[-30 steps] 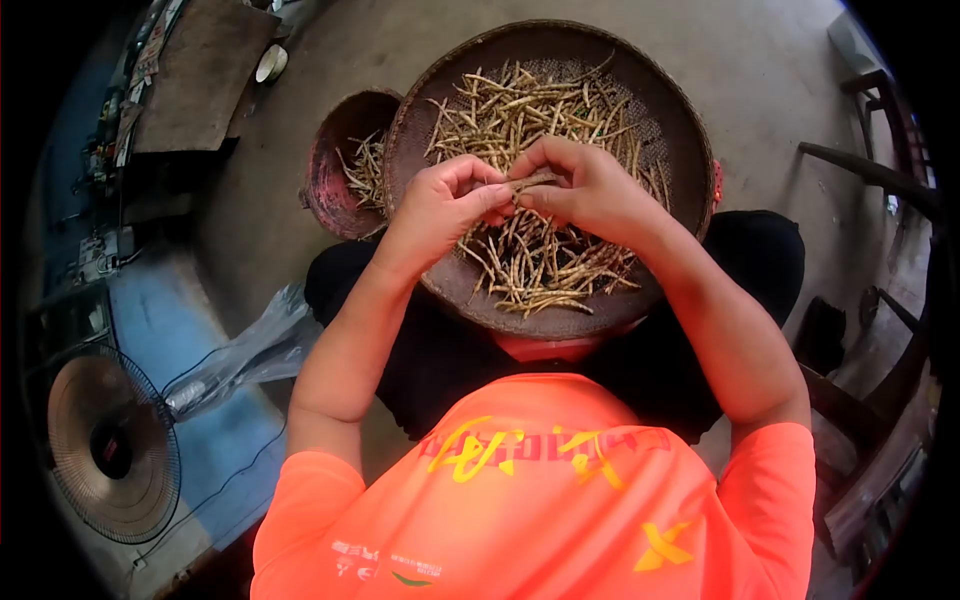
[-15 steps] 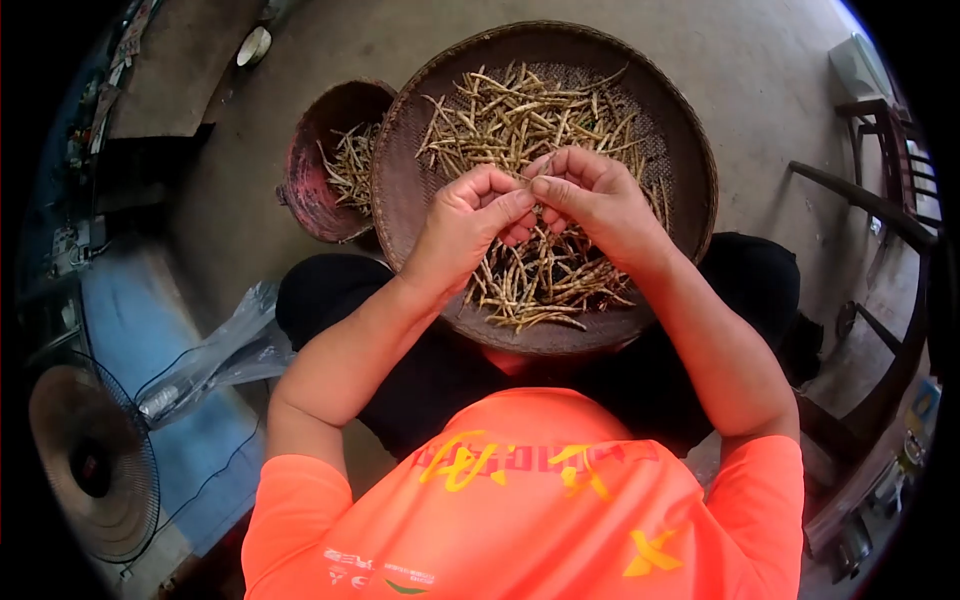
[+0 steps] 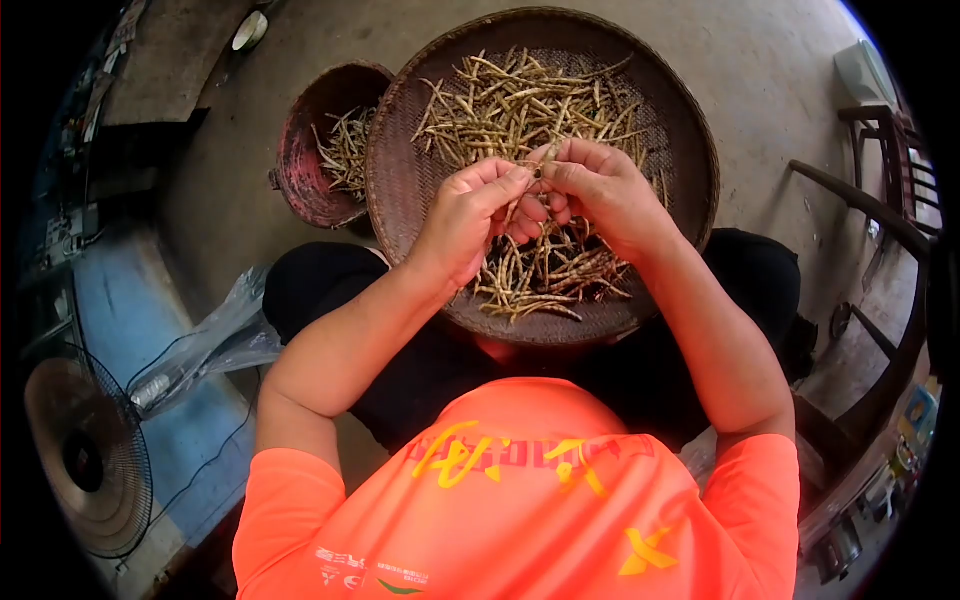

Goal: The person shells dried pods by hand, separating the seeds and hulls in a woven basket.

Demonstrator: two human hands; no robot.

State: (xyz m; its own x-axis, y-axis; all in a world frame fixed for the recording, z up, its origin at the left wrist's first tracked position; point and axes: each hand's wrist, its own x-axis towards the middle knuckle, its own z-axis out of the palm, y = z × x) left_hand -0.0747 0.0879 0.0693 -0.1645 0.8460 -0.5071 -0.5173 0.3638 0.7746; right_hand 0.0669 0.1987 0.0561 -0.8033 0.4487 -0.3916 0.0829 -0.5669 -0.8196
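Dried bean pods (image 3: 520, 100) lie heaped in a wide round woven tray (image 3: 690, 110) that rests over my lap. Above the middle of the heap, my left hand (image 3: 480, 205) and my right hand (image 3: 595, 190) meet at the fingertips. Both are closed in a pinch on a thin bean pod (image 3: 527, 165), most of it covered by the fingers. Between the hands and my body more pods lie in the tray, towards its near rim.
A reddish basket (image 3: 300, 160) holding pods stands left of the tray. A fan (image 3: 90, 455) and a clear plastic bag (image 3: 220, 335) are at the lower left. A wooden chair (image 3: 880, 210) stands at the right, with a white bin (image 3: 865, 72) behind it. A small bowl (image 3: 250, 32) is at the upper left.
My hands have drawn slightly apart at the fingertips, and more of the thin pod shows between them. The whole view has shifted a little.
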